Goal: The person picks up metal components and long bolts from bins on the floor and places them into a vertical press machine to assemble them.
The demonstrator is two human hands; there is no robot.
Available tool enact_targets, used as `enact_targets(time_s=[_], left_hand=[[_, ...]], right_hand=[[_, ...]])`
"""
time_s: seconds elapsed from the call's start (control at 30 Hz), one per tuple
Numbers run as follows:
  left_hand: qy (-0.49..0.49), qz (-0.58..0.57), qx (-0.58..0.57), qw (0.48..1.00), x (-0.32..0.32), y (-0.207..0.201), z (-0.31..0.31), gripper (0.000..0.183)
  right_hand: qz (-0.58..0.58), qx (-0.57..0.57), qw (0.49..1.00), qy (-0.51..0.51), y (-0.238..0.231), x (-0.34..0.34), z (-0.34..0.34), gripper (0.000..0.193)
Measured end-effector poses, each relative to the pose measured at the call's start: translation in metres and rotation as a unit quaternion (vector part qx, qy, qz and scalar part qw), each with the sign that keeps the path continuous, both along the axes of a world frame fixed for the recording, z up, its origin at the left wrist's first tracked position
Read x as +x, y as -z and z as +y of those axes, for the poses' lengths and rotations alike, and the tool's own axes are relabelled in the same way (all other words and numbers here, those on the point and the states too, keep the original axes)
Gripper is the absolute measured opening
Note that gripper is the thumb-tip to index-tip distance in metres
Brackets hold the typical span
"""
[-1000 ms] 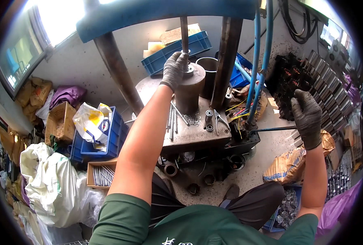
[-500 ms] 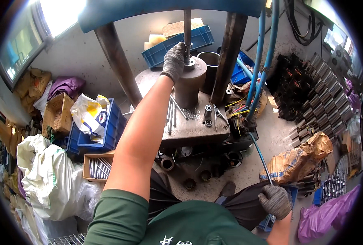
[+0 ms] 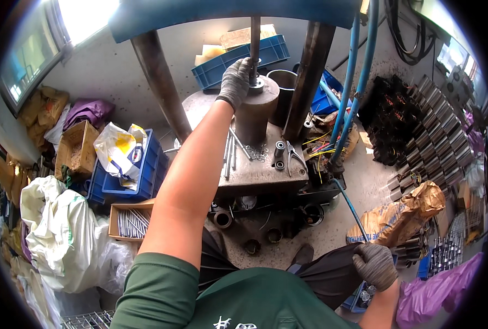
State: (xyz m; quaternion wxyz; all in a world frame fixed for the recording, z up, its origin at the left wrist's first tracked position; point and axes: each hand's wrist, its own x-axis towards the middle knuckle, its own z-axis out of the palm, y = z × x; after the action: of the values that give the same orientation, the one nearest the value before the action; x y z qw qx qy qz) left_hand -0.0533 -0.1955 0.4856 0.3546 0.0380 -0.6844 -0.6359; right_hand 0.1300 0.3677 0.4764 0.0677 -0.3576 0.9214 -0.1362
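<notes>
Now, big to small:
Press frame (image 3: 156, 77): blue top and two thick posts, up at twelve o'clock.
Metal table (image 3: 263, 172): flat and grey, in the middle, with small rings and rods on it.
Round block (image 3: 257, 112): stands on the table.
Thin rod (image 3: 254, 44): sticks straight up from the block.
Left hand (image 3: 236, 82): grey glove, fingers curled around the rod's bottom.
Right hand (image 3: 374, 266): grey glove, at five o'clock, fingers bent in, touching a blue crate (image 3: 359, 299); what it pinches, I cannot tell.
</notes>
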Motion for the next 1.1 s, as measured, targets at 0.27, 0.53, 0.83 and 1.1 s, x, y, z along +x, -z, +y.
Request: enact_targets(time_s=[0.27, 0.53, 0.83, 1.1], left_hand=[[-0.01, -0.002, -0.048, 0.999, 0.001, 0.0, 0.003, 0.034], [-0.023, -0.039, -0.087, 0.995, -0.001, 0.002, 0.002, 0.029], [-0.007, -0.034, -0.071, 0.997, -0.005, 0.003, 0.002, 0.028], [-0.023, -0.028, -0.101, 0.994, -0.004, 0.003, 0.003, 0.027]], right_hand=[[-0.017, -0.001, 0.999, 0.03, 0.011, 0.008, 0.002, 0.022], [-0.017, 0.001, 0.999, 0.037, -0.011, 0.004, -0.005, 0.023], [0.017, 0.006, 1.0, -0.013, -0.013, -0.007, 0.003, 0.024], [-0.03, -0.03, 0.999, 0.021, -0.013, -0.006, 0.003, 0.026]])
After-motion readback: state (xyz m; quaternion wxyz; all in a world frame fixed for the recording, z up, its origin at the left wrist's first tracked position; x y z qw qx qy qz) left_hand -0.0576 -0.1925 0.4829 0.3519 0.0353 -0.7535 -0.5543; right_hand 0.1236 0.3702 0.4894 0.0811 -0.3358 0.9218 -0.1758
